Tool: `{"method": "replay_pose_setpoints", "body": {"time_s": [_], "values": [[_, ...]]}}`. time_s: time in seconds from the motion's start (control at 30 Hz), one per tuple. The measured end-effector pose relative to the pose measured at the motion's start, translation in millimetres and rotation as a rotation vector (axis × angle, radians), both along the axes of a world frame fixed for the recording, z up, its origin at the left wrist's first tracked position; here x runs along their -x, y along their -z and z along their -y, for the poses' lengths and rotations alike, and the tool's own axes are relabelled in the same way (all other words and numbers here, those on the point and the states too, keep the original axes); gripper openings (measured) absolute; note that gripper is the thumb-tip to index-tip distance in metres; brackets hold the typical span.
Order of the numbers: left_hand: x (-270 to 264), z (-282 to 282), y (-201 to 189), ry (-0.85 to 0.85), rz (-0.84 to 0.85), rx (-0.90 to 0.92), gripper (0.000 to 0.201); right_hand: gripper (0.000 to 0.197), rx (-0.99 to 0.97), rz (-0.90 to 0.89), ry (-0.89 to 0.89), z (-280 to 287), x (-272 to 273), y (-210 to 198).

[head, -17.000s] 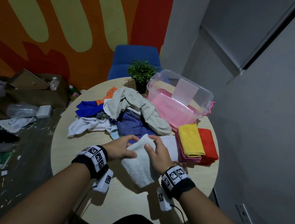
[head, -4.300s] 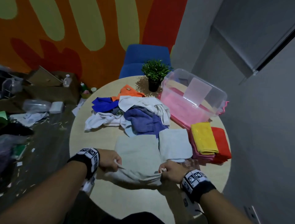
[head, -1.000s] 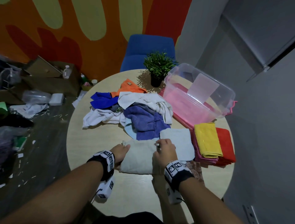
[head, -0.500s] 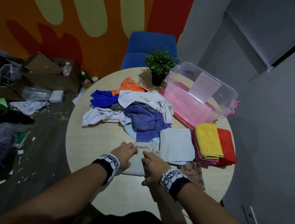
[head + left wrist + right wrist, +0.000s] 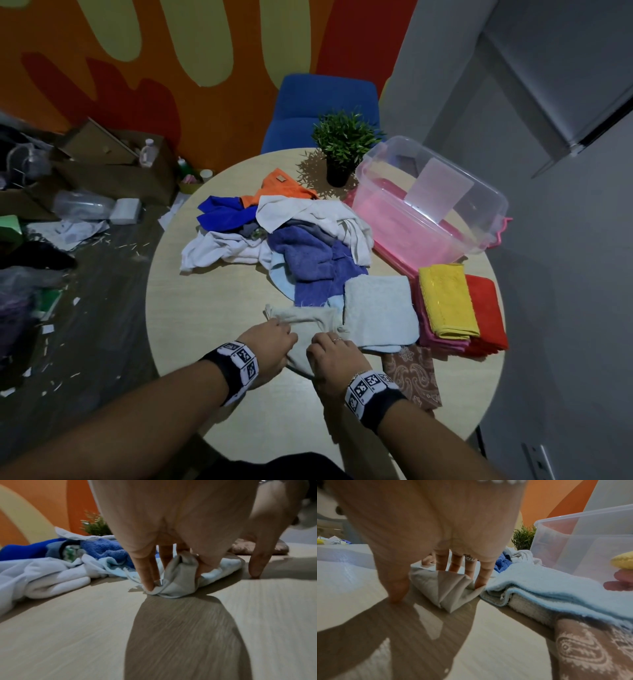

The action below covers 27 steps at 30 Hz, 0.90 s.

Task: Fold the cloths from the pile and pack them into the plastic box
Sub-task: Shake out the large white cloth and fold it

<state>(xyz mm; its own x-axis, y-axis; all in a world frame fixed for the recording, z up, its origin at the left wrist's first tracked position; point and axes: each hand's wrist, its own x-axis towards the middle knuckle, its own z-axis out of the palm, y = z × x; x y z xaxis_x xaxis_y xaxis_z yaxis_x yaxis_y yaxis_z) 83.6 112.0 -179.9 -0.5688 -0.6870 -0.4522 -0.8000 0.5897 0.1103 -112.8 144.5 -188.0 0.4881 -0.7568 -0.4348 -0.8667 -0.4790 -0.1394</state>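
- The left hand (image 5: 270,346) presses its fingertips (image 5: 147,584) down on the left end of a small, partly folded beige cloth (image 5: 305,320), bunching the fabric between its fingers.
- The right hand (image 5: 334,358) sets straight fingers (image 5: 479,582) on the cloth's right end, thumb on the round pale wooden tabletop (image 5: 205,318).
- The beige cloth lies near the tabletop's front edge, touching a folded pale blue towel (image 5: 378,313).
- The clear plastic box with a pink base (image 5: 424,209) stands well apart at the far right, beyond a mixed pile of unfolded cloths (image 5: 284,243).
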Motion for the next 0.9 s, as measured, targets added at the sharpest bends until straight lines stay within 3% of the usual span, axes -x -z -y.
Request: {"method": "replay_pose_setpoints", "body": {"time_s": [0.1,0.17,0.33,0.53,0.67,0.83,0.9], "values": [[1.3,8.8,-8.8,-0.153,-0.136,-0.074,0.024,0.029,0.036,0.009,0.015,-0.2,0.1,-3.9],[-4.3,11.3,-11.2,-0.164,-0.176,-0.139,0.026,0.021,0.03,0.027,0.047,1.4,0.2,-10.1],[-21.1,9.6,-3.0,-0.112,-0.228,-0.2,0.03,0.034,-0.108,0.136,0.26,11.8,2.8,-21.7],[-22.2,30.5,5.6,-0.494,-0.495,-0.181,0.018,0.025,-0.149,0.225,0.494,26.5,4.5,-21.1],[-19.9,33.6,17.4,-0.489,-0.405,-0.112,0.028,0.031,-0.12,0.278,0.611,28.3,4.7,-21.3],[-27.1,31.5,23.8,-0.464,-0.367,-0.227,0.038,0.041,-0.199,0.324,0.556,22.4,9.1,-17.5],[-29.2,29.3,21.3,-0.432,-0.395,-0.212,0.04,0.036,-0.208,0.366,0.538,19.6,11.2,-19.4]]}}
